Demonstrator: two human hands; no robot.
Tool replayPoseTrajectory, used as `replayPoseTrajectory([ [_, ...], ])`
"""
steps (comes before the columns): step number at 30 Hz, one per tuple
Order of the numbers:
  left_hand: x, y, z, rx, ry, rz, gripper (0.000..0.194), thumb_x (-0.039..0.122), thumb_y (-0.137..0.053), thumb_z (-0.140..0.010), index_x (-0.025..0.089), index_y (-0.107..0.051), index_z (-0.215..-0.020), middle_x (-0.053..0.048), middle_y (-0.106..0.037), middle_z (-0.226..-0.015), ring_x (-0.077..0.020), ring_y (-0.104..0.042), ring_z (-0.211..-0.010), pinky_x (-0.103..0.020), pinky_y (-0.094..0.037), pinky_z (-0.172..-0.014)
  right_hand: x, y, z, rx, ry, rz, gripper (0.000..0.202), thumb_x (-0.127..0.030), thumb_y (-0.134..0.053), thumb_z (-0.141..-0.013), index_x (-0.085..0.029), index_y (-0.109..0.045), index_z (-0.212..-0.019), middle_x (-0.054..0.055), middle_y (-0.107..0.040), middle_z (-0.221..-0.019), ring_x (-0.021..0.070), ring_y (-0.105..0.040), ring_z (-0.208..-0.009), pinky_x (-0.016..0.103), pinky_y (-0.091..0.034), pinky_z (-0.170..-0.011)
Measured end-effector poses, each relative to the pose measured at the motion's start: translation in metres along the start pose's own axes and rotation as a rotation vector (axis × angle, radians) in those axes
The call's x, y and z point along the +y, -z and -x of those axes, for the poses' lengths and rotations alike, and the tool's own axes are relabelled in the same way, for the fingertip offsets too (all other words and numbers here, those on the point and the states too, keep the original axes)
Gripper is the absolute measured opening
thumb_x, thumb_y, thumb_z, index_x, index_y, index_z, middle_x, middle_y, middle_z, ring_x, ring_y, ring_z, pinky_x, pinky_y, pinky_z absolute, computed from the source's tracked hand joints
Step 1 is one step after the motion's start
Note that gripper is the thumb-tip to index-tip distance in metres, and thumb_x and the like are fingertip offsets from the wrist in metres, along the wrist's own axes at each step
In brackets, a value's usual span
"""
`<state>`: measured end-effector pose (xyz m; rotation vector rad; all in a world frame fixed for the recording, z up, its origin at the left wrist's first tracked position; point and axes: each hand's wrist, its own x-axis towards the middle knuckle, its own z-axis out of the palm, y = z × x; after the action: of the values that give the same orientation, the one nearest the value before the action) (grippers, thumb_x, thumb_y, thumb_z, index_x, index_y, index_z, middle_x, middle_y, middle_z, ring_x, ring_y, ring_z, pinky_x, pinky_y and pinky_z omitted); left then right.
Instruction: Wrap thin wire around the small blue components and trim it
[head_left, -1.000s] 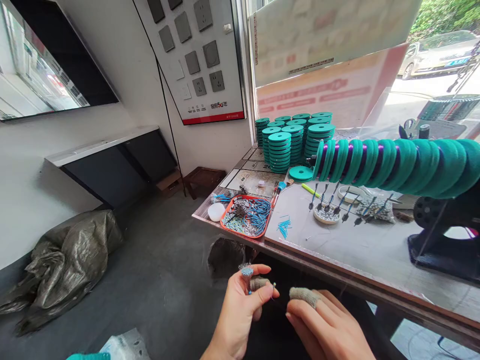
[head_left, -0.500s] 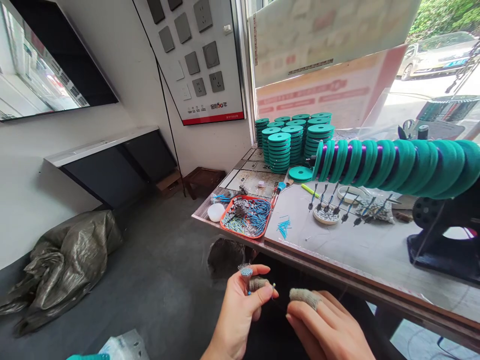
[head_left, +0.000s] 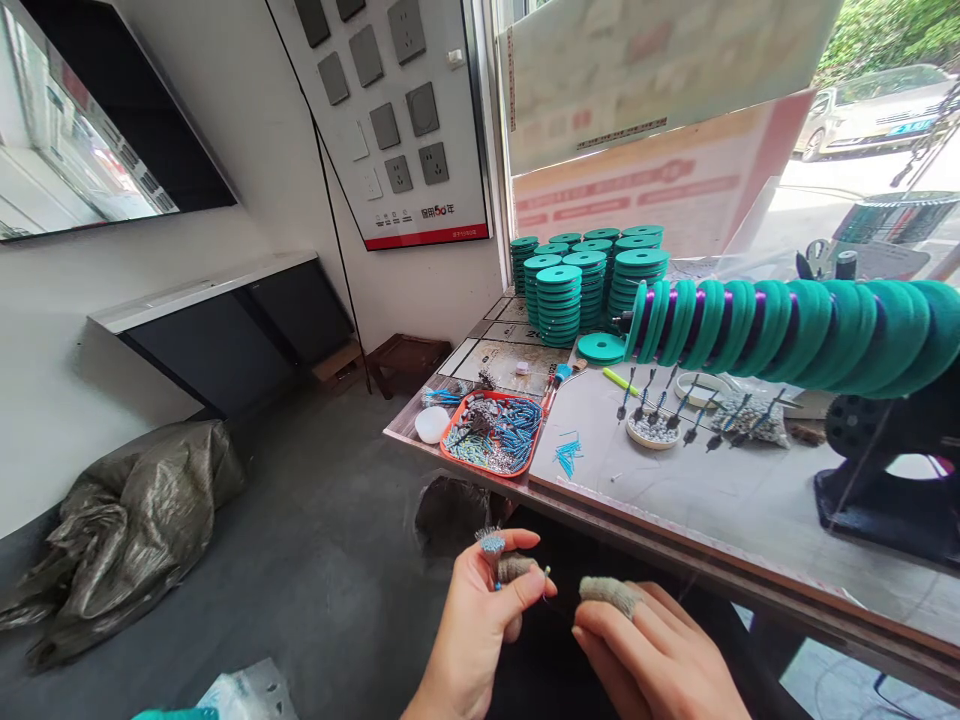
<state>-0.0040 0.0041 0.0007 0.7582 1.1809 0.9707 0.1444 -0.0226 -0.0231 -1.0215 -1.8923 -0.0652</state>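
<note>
Pinching a small blue-tipped piece between thumb and a cloth-capped finger, the left hand sits below the table edge, in front of the lap. A tuft of the same blue-tipped pieces is clamped higher in the same hand, between the fingers. The right hand lies just beside it, fingers loosely curled, one finger wearing a grey cloth cap; whether it grips a thread I cannot tell.

Risks, as judged:
- The pinched piece is tiny and held off the table. A slack pinch would likely drop it to the dark floor, where it would be hard to find.
- The tuft is held only by finger pressure; shifting the thumb could loosen it.
- The cloth caps probably dull the sense of touch, so a slip may go unnoticed.

Counts:
- Hands: two, both the person's own.
- Cloth finger caps seen: two, one on each hand.
- Red tray of blue and grey pieces: one; contents too many and too small to count.
- White round lid beside the tray: one.
- Stacks of teal discs: about nine, rear ones partly hidden.
- Single teal disc lying flat: one.
- Rod of teal spools with purple winding: one row, running out of view.
- Loose blue pieces on the tabletop: a small scatter.
</note>
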Motion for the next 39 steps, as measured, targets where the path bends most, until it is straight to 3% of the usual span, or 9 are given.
replayPoseTrajectory([
  [17,-0.001,0.001,-0.002,-0.010,-0.012,-0.018,0.037,0.024,-0.074,-0.062,0.013,-0.060,-0.094,-0.001,-0.063,-0.059,-0.0010,-0.025,-0.039,-0.020,-0.011,-0.041,0.001,0.005,-0.004,-0.035,0.034,-0.012,0.025,-0.013,-0.040,-0.090,-0.017,-0.057,-0.072,0.002,-0.060,-0.059,0.0118,-0.056,-0.050,0.023,-0.042,-0.050],
  [32,-0.001,0.000,0.000,-0.001,-0.001,-0.012,0.037,0.025,-0.075,-0.062,0.014,-0.061,-0.094,-0.001,-0.064,-0.059,-0.0017,-0.028,-0.041,-0.019,-0.013,-0.041,0.001,-0.011,0.008,0.058,-0.034,-0.044,0.027,-0.017,-0.038,-0.093,-0.018,-0.056,-0.073,0.002,-0.061,-0.064,0.0119,-0.054,-0.053,0.025,-0.039,-0.052],
  [39,0.000,-0.001,0.000,0.003,-0.003,-0.011,0.037,0.025,-0.076,-0.061,0.014,-0.062,-0.093,-0.002,-0.064,-0.059,-0.0018,-0.027,-0.041,-0.019,-0.013,-0.041,0.000,0.001,-0.003,-0.026,0.027,-0.002,0.027,-0.015,-0.039,-0.091,-0.018,-0.057,-0.071,0.001,-0.059,-0.059,0.0115,-0.056,-0.050,0.023,-0.041,-0.049],
])
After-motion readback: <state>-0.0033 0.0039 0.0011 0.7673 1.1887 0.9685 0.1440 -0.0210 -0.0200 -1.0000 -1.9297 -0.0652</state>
